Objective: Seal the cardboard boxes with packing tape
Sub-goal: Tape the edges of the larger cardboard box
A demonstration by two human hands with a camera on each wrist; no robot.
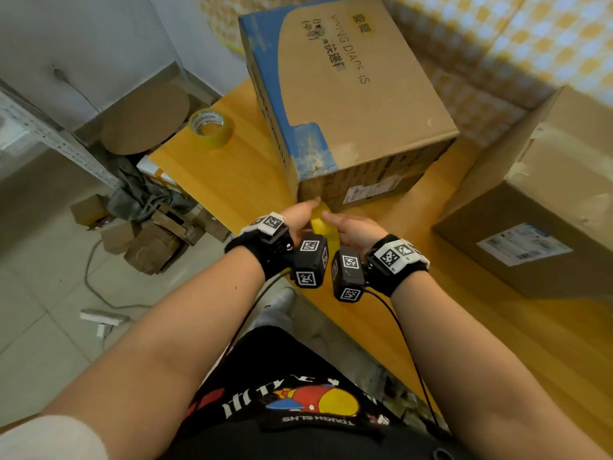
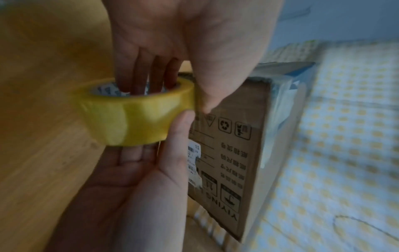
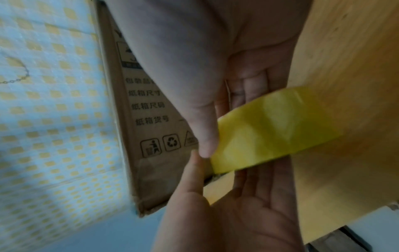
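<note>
Both forearms reach forward from the bottom of the head view, each with a black wrist band (image 1: 262,247) that carries square black-and-white markers. The left hand (image 1: 297,215) and the right hand (image 1: 356,229) meet on a yellow roll of packing tape (image 1: 323,224), which is in the air just in front of the near end face of a large brown cardboard box with blue print (image 1: 358,94). In the left wrist view the left fingers (image 2: 140,71) go inside the core of the roll and the left thumb lies on its outer side, beside the box face. The right thumb (image 2: 179,129) presses on the yellow outer side, and the other right fingers lie under the roll, so both hands grip it. The printed box stands closed on a light wooden table (image 1: 215,174). Its near face shows recycling symbols and a white label. A second yellow tape roll (image 1: 210,127) lies flat on the far left part of the table, well apart from the hands. A plain brown cardboard box with a white shipping label (image 1: 530,210) stands at the right.
</note>
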